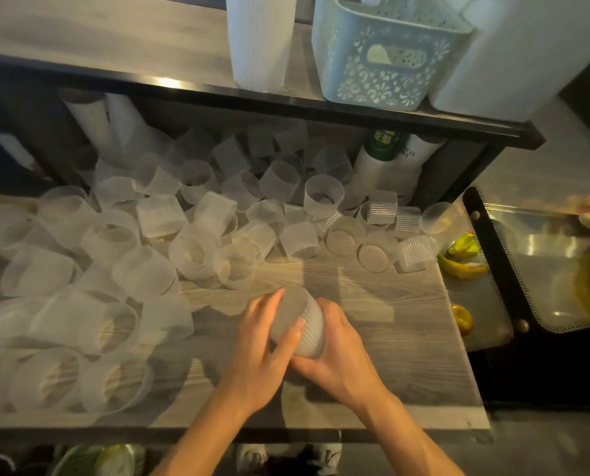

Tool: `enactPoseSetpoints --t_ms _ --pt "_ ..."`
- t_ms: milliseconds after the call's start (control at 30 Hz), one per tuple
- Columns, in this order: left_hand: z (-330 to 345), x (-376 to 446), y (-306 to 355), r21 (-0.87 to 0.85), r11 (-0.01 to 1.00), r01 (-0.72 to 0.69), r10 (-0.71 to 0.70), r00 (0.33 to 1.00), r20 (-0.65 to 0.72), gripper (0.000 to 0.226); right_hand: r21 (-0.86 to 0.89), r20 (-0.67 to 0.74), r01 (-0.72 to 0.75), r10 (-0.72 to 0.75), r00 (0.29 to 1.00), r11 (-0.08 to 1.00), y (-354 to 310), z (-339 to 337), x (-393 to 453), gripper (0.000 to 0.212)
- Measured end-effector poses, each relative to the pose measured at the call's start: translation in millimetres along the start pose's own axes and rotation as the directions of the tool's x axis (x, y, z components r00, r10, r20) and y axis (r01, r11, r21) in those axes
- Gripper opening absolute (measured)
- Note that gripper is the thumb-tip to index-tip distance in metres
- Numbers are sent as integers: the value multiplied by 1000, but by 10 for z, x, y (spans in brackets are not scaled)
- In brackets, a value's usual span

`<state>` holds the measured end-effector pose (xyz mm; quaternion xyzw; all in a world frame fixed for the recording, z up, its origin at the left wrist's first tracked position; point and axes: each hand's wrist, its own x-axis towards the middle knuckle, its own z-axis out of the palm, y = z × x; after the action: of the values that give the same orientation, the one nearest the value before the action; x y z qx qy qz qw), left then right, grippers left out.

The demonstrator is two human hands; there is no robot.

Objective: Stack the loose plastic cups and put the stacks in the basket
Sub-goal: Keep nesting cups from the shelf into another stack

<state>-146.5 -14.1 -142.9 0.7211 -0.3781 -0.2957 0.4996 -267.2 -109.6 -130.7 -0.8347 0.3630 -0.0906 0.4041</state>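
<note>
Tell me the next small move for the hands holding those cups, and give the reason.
Probably free the left hand and reach for the nearest loose cup just beyond it. Both hands grip the short nested stack above the table; it is only a few cups tall, many loose cups lie about, and the basket stands far off on the shelf.

Two hands hold a ribbed plastic cup over a wooden table.
The left hand (264, 341) and right hand (338, 352) grip the cup (300, 324) from either side. Loose cups (156, 235) litter the table (372, 304) behind and to the left; a pale basket (386, 53) stands on the shelf (115, 32) above.
</note>
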Motion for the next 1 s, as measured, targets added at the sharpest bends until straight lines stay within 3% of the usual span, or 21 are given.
enactPoseSetpoints --t_ms 167,267,400,567,667,800,1000 --pt "63 48 -21 -34 998 55 -52 996 72 76 37 13 -42 41 999 998 118 -52 -56 83" --pt "50 169 -16 -17 996 87 -88 992 -85 79 55 -6 -82 83 997 995 203 -96 -18 82" --pt "-33 353 -179 228 966 121 -53 957 -286 67 81 10 -99 98 995 992 352 -142 71 84" --pt "-136 571 -414 419 863 283 -38 863 -504 70 47 3 -80 80 997 996 490 -193 170 84" --pt "-131 752 -500 420 810 409 -165 847 -506 82 26 52 -55 53 997 998 536 -221 179 84" --pt "-48 978 -588 506 731 458 -166 839 -519 90 53 55 -45 42 998 998 567 -281 168 78" --pt "28 1112 -565 451 747 488 -164 793 -587 81 18 32 -34 33 999 999 652 -277 173 87"
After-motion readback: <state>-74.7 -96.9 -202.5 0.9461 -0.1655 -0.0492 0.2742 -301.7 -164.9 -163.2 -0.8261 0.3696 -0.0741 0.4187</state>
